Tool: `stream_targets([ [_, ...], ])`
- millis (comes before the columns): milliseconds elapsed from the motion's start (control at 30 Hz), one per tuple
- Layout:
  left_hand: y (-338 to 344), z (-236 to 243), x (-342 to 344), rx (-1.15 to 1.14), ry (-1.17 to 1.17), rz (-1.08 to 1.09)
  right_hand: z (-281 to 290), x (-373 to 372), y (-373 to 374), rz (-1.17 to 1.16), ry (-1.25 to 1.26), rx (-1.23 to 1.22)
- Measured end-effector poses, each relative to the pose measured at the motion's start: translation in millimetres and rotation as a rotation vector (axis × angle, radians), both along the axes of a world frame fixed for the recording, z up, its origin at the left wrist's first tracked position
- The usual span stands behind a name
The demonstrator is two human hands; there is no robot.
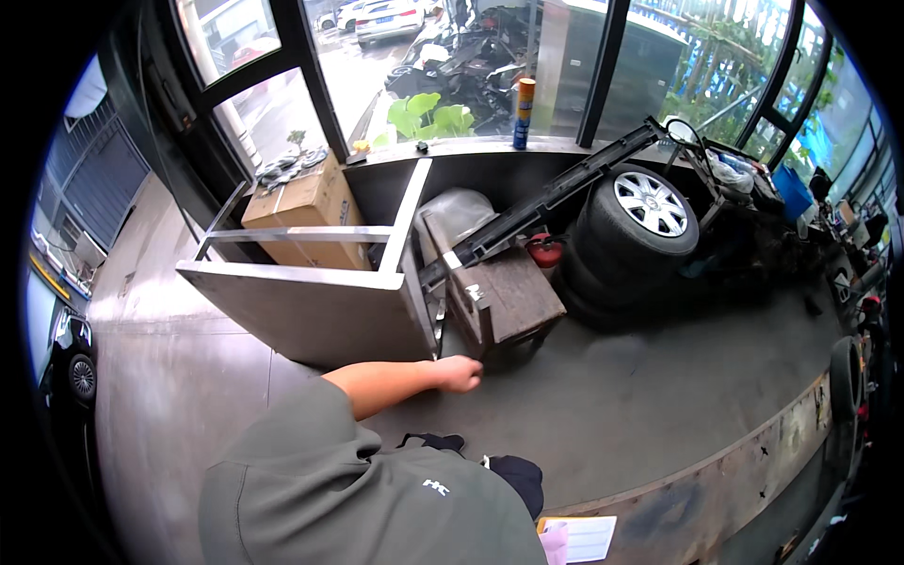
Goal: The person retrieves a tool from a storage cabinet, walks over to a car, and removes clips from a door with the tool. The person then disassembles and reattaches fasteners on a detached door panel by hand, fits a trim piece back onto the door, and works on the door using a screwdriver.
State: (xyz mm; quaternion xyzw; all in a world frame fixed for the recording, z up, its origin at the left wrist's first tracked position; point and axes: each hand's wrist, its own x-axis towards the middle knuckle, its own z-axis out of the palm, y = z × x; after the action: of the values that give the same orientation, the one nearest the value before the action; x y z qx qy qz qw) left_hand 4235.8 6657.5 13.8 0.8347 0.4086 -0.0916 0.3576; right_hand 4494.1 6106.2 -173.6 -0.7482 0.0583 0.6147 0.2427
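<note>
My left hand (460, 374) hangs at the end of my bare forearm, just in front of a small brown wooden chair (508, 294). Its fingers are curled closed, and whatever they may hold is hidden. Left of it stands a metal-framed table (320, 315), tipped on its side. My right hand is out of sight. At the lower edge, beside my dark trousers, a white sheet or pad with a yellow edge (589, 539) shows, with a pink piece (554, 543) against it; what supports them is hidden.
A cardboard box (315, 202) with gloves on top stands behind the tipped table. Stacked tyres (603, 250), one with a silver wheel (650, 204), are at right. A long black bar (556, 193) leans across. A spray can (524, 113) stands on the sill. A worn ledge (697, 490) curves along the right.
</note>
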Motion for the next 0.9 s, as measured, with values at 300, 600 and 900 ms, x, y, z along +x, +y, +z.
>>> stream_targets([
  [300,146.2,-74.7,316.2,-0.017,-0.041,0.096,-3.5,342.3,189.5,0.002,-0.074,0.077],
  [600,265.5,-222.5,398.1,-0.606,0.755,-0.461,118.9,764.9,415.3,-0.557,-0.466,0.541],
  [900,444.2,-136.4,1070.3,-0.006,0.107,-0.562,3.7,884.4,375.1,0.212,-0.500,-0.037],
])
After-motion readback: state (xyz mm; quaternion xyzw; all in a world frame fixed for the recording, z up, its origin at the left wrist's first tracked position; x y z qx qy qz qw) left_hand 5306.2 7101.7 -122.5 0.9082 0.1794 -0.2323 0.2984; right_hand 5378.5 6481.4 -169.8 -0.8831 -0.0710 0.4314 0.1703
